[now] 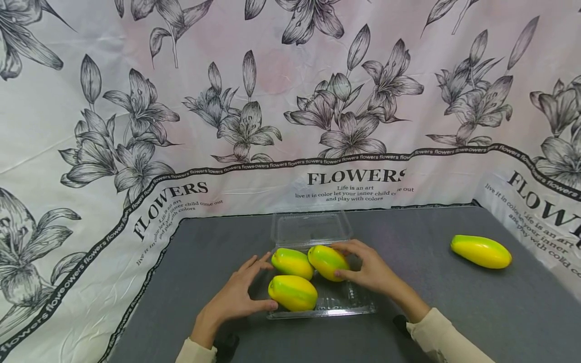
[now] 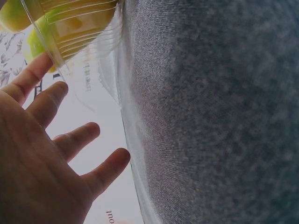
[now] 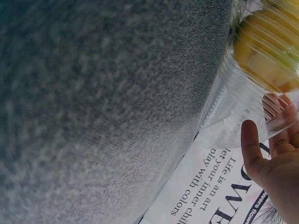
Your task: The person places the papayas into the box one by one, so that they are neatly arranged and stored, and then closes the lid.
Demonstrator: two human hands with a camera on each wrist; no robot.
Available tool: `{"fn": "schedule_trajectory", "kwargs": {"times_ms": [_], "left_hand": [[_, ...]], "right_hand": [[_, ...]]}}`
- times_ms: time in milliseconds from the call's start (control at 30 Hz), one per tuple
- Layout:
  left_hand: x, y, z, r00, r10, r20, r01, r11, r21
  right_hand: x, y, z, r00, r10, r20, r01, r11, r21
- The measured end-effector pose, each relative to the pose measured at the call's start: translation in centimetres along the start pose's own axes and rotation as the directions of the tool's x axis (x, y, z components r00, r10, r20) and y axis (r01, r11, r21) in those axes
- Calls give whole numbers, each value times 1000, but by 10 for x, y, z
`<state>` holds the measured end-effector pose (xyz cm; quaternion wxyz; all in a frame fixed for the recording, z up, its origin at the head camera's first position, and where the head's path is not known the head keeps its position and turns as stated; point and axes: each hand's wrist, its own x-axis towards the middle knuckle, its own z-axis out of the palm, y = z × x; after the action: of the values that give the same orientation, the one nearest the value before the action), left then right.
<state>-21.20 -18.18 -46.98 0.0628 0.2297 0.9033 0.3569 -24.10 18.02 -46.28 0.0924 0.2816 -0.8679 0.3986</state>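
Note:
A clear plastic clamshell box [image 1: 327, 313] lies with its lid up and holds three yellow-green mangoes. My right hand [image 1: 369, 267] holds the back right mango [image 1: 328, 263] between thumb and fingers, inside the box. In the right wrist view, some of its fingers [image 3: 250, 135] show at the box's ribbed wall. My left hand [image 1: 238, 295] is spread along the box's left side, thumb tip right at the front mango [image 1: 292, 293] and fingertips near the back left mango [image 1: 292, 263]. In the left wrist view its fingers [image 2: 77, 140] are straight and apart, one at the rim.
Another yellow-green mango [image 1: 481, 251] lies on the grey table [image 1: 426, 232] at the right. The box's clear lid [image 1: 311, 228] stands raised behind the fruit. A white cloth [image 1: 254, 186] with printed flowers and lettering hangs along the table's back and sides.

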Motion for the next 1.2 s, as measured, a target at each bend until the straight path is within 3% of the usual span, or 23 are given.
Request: {"fn": "schedule_trajectory", "kwargs": {"times_ms": [633, 1200], "left_hand": [[0, 0, 0, 1000, -6, -5, 6, 1000, 8], [-1, 1, 0, 1000, -9, -5, 9, 1000, 14]], "right_hand": [[-16, 5, -25, 985, -3, -174, 2, 1000, -4], [-39, 20, -51, 965, 103, -240, -107, 994, -3]]}}
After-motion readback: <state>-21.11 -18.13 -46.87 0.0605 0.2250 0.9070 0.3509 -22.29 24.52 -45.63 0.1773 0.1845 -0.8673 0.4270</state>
